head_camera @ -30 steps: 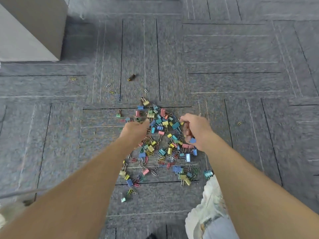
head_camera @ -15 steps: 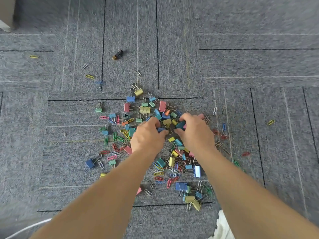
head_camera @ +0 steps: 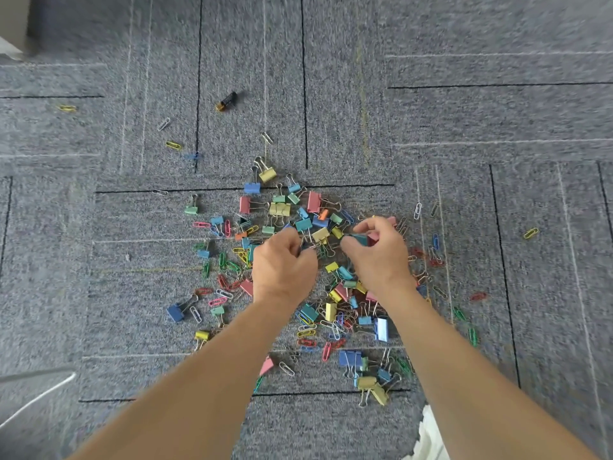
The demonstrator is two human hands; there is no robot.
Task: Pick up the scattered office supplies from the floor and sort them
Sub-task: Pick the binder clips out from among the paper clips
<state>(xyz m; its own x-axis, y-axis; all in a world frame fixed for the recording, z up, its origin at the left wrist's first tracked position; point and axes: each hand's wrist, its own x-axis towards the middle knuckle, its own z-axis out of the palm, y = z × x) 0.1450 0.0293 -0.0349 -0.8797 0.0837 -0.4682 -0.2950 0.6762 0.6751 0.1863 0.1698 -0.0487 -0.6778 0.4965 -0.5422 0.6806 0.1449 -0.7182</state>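
Note:
Coloured binder clips [head_camera: 279, 209] and paper clips [head_camera: 223, 260] lie scattered in a heap on the grey carpet [head_camera: 431, 114]. Both of my hands reach into the middle of the heap. My left hand [head_camera: 284, 264] is palm down, fingers curled into the clips; its fingertips are hidden but seem to pinch a binder clip. Just to its right, my right hand [head_camera: 378, 257] grips a teal and a pink binder clip [head_camera: 362, 240] between thumb and fingers.
A small black battery [head_camera: 227, 100] lies on the carpet beyond the heap. Stray paper clips reach far left [head_camera: 67, 108] and far right [head_camera: 530, 233]. A white cable [head_camera: 36, 398] crosses the lower left. White cloth [head_camera: 428, 436] shows at the bottom edge.
My view has tilted down and closer to the heap. Both hands have come together at its middle, and my right hand has lifted the teal and pink clips.

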